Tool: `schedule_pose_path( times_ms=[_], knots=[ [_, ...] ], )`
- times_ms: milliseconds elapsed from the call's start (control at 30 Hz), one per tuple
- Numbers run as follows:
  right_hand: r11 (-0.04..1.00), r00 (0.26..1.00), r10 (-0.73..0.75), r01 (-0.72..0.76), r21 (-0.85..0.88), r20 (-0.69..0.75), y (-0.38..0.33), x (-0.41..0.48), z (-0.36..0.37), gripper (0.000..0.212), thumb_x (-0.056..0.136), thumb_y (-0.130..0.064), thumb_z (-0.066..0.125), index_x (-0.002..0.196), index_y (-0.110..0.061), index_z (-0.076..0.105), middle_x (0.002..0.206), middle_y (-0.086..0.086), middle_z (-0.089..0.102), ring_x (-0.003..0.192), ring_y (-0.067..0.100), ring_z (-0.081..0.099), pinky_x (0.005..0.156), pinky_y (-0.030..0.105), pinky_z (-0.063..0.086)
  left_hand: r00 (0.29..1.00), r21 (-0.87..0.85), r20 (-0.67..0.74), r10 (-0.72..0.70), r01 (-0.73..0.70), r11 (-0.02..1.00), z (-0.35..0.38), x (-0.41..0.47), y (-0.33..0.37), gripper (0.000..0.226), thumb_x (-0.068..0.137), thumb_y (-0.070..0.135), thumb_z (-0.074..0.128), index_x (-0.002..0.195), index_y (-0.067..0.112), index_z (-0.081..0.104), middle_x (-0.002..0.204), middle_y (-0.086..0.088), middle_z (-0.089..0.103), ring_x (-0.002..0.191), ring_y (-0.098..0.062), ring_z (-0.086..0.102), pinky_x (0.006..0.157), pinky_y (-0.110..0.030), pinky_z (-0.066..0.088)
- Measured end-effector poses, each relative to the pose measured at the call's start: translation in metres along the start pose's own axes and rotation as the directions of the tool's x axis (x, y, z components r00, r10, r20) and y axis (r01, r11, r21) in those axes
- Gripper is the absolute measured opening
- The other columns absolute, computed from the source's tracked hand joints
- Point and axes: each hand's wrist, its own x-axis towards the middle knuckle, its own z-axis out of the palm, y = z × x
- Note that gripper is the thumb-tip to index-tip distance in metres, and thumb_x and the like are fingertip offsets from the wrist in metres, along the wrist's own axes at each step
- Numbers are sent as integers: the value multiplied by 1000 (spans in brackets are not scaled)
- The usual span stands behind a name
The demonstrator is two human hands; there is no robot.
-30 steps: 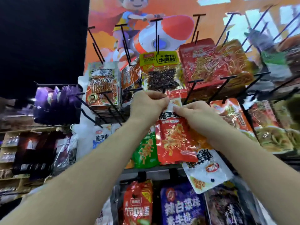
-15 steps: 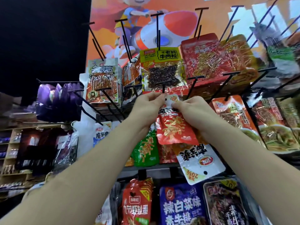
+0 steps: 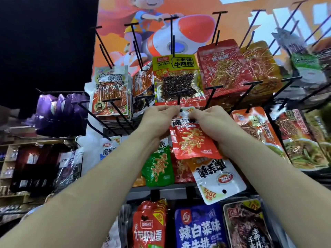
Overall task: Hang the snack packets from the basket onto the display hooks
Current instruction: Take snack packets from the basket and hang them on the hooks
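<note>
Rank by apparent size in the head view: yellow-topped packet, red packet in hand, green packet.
Largest, unranked: yellow-topped packet and red packet; they look alike, and red is nearer.
Smallest: green packet, partly hidden by the left forearm.

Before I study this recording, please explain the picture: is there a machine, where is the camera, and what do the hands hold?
There is no machine: a person works with two bare hands. The one picture comes from a camera worn on the head, so both forearms reach in from below. In front is a display rack of hooks, many carrying snack packets. The left hand and the right hand pinch the top edge of a red packet, one on each side of its punched hole, just below a black hook. A white packet shows upside down under the right wrist; whether that hand holds it, I cannot tell.
</note>
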Motion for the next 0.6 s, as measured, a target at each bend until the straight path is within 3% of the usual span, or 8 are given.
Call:
schedule_pose_path(
  times_ms=[100,167,233,333,400,500,567,600],
  knots=[
    [999,1000,-3,4,-34,11,9,4,1,24,92,-29,61,83,-7,65,69,12,62,54,23,60,54,28,47,1000,53,-10,-28,28,998,2,3,-5,11,95,20,61,94,10,64,76,-8,69,57,-21,65,59,-33,55],
    [988,999,-34,32,-150,-14,20,5,3,36,92,-33,62,67,-7,63,59,9,58,53,21,56,55,29,45,999,191,-41,3,5,982,5,3,-16,9,97,23,58,96,16,63,92,-9,69,79,-26,68,74,-42,57],
    [971,998,-39,28,-237,-44,28,3,6,52,92,-39,62,51,-9,54,50,6,52,48,19,52,54,29,41,999,252,-45,13,-1,968,2,-3,-29,20,95,23,59,115,20,57,106,-7,66,94,-27,66,84,-47,57],
    [953,997,-35,14,-303,-62,31,3,8,52,90,-46,61,65,-1,65,68,21,66,68,36,66,64,43,52,999,216,44,23,-32,976,-13,-16,-44,49,88,12,70,124,32,43,96,-9,68,83,-25,70,75,-44,59],
    [930,998,-37,13,-368,-59,28,3,5,49,89,-45,63,67,-1,63,73,21,66,79,39,67,73,47,55,994,292,83,66,-88,952,-22,-20,-46,52,84,9,74,121,34,48,86,-12,69,74,-24,71,69,-43,60],
    [884,999,-39,48,-466,29,22,-7,-7,28,84,-25,68,81,2,72,71,14,67,68,32,67,65,39,58,993,444,61,97,-114,889,-26,-10,-50,50,84,11,74,127,30,59,77,-6,58,67,-17,61,70,-36,55],
    [872,996,-31,67,-485,82,19,-14,-20,14,82,-10,67,91,0,72,78,14,69,69,37,70,63,46,61,991,600,79,108,-134,789,-24,-2,-54,54,85,16,73,135,30,55,75,-1,52,68,-15,53,67,-30,45],
    [867,995,-36,76,-492,91,18,-17,-25,17,83,-5,65,98,-2,69,86,13,68,70,38,70,61,48,61,989,675,97,111,-147,723,-22,1,-56,57,86,19,72,138,29,51,79,-1,55,70,-15,52,66,-27,42]
  ],
)
